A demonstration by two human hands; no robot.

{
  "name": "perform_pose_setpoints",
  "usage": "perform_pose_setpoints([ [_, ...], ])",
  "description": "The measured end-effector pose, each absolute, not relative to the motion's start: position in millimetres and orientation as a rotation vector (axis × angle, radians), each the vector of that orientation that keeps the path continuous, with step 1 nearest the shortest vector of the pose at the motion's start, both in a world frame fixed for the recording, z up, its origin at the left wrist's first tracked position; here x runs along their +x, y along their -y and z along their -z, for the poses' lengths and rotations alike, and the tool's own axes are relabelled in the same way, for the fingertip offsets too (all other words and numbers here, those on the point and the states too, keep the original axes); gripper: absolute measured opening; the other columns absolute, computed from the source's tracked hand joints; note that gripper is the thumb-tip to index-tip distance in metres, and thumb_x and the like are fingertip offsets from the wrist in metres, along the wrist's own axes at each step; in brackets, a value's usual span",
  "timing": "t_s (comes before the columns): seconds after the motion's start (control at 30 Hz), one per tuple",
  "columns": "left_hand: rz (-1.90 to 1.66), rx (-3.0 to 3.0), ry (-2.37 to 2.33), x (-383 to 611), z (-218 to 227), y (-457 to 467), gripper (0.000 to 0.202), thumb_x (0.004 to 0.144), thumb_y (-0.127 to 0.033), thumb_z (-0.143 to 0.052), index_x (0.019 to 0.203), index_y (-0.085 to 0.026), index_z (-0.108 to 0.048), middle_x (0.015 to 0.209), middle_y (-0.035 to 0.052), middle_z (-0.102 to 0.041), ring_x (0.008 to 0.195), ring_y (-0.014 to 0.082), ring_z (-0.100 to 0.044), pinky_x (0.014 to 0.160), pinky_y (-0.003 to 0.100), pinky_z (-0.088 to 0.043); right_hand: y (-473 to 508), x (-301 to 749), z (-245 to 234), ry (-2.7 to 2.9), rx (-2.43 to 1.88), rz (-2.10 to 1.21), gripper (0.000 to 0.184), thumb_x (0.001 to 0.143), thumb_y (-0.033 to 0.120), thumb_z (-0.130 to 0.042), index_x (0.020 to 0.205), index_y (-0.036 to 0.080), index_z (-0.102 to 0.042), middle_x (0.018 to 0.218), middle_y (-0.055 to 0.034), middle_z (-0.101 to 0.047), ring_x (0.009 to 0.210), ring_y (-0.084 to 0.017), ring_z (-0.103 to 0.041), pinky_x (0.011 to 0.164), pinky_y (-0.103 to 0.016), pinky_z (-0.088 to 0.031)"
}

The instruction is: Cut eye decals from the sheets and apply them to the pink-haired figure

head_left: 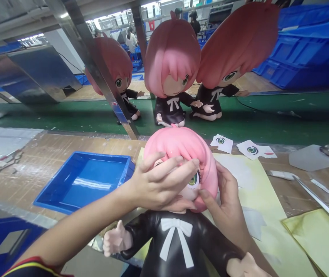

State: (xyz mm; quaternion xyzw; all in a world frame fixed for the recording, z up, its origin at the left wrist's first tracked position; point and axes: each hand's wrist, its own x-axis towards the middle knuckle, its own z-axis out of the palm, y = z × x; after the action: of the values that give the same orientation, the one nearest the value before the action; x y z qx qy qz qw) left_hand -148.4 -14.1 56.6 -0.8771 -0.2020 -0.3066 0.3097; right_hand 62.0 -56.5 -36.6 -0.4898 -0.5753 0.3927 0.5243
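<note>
A large vinyl figure [176, 142] with pink hair, a black dress and a white bow leans back in front of me. My left hand [161, 182] lies across its face with the fingers stretched out and spread, covering one eye and most of the face. A green eye shows just past my fingertips. My right hand [225, 192] grips the side of the figure's head, thumb on the cheek and fingers behind the pink hair. Paper eye decals [222, 143] lie on the bench beyond the head, to the right, with another cut piece [252, 150] beside them.
Finished-looking figures [172, 65] sit on a green conveyor [95, 111] behind a metal post. At left is a blue tray [83, 181]. Tweezers [320, 200], a brush [281, 175], a bottle [311, 157] and a yellow cloth [320, 238] lie right. Blue crates [311, 50] stand behind.
</note>
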Motion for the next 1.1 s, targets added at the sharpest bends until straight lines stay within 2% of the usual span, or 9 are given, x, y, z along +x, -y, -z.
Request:
perform_pose_setpoints([
  [0.13, 0.7, -2.337, 0.617, -144, -58, 13, 0.064, 0.099, -0.065, -0.032, 0.112, -0.018, -0.074, 0.125, 0.0047, -0.072, 0.111, 0.024, -0.048, 0.099, 0.041, -0.04, 56, 62, 34, 1.384, -1.154, -0.949, 0.07, 0.09, 0.041, -0.068, 0.149, 0.035, -0.032, 0.157, -0.008, -0.037, 0.144, -0.03, -0.038, 0.12, -0.056, -0.032],
  [0.27, 0.667, -2.322, 0.643, -145, -58, 13, 0.063, 0.101, -0.061, -0.029, 0.114, -0.019, -0.074, 0.125, 0.0049, -0.072, 0.11, 0.0243, -0.049, 0.101, 0.041, -0.038, 56, 63, 33, 1.413, -1.135, -0.928, 0.069, 0.091, 0.04, -0.067, 0.149, 0.034, -0.031, 0.156, -0.0082, -0.038, 0.143, -0.029, -0.039, 0.12, -0.054, -0.034],
  [0.37, 0.691, -2.347, 0.609, -145, -59, 12, 0.059, 0.1, -0.059, -0.034, 0.115, -0.016, -0.073, 0.125, 0.0061, -0.072, 0.111, 0.024, -0.049, 0.101, 0.041, -0.038, 56, 63, 33, 1.409, -1.149, -0.921, 0.069, 0.091, 0.04, -0.067, 0.149, 0.033, -0.032, 0.155, -0.0086, -0.038, 0.142, -0.029, -0.04, 0.119, -0.054, -0.034],
  [0.5, 0.685, -2.455, 0.49, -141, -62, 10, 0.044, 0.097, -0.054, -0.044, 0.104, -0.023, -0.074, 0.127, 0.0035, -0.071, 0.116, 0.0226, -0.049, 0.104, 0.043, -0.037, 55, 62, 33, 1.411, -1.125, -0.91, 0.066, 0.092, 0.04, -0.066, 0.149, 0.034, -0.033, 0.155, -0.007, -0.038, 0.144, -0.028, -0.038, 0.119, -0.05, -0.035],
  [0.77, 0.599, -2.583, 0.37, -134, -69, 0, 0.04, 0.094, -0.058, -0.049, 0.093, -0.025, -0.071, 0.127, 0.0051, -0.071, 0.122, 0.0259, -0.052, 0.106, 0.047, -0.034, 54, 62, 34, 1.418, -1.126, -0.888, 0.067, 0.091, 0.038, -0.068, 0.148, 0.037, -0.034, 0.155, -0.0037, -0.038, 0.143, -0.025, -0.038, 0.119, -0.043, -0.037],
  [0.97, 0.553, -2.631, 0.251, -137, -74, -1, 0.035, 0.096, -0.054, -0.05, 0.095, -0.027, -0.072, 0.125, 0.0005, -0.071, 0.122, 0.0241, -0.053, 0.101, 0.043, -0.041, 54, 63, 35, 1.42, -1.122, -0.904, 0.069, 0.091, 0.038, -0.068, 0.149, 0.037, -0.032, 0.156, -0.0041, -0.036, 0.144, -0.025, -0.037, 0.12, -0.045, -0.037],
  [1.1, 0.747, -2.587, 0.359, -147, -71, 5, 0.033, 0.092, -0.052, -0.057, 0.095, -0.023, -0.072, 0.115, 0.0077, -0.07, 0.119, 0.0278, -0.053, 0.097, 0.046, -0.047, 53, 63, 36, 1.422, -1.113, -0.9, 0.068, 0.091, 0.039, -0.067, 0.149, 0.036, -0.033, 0.156, -0.0057, -0.037, 0.144, -0.027, -0.038, 0.12, -0.05, -0.035],
])
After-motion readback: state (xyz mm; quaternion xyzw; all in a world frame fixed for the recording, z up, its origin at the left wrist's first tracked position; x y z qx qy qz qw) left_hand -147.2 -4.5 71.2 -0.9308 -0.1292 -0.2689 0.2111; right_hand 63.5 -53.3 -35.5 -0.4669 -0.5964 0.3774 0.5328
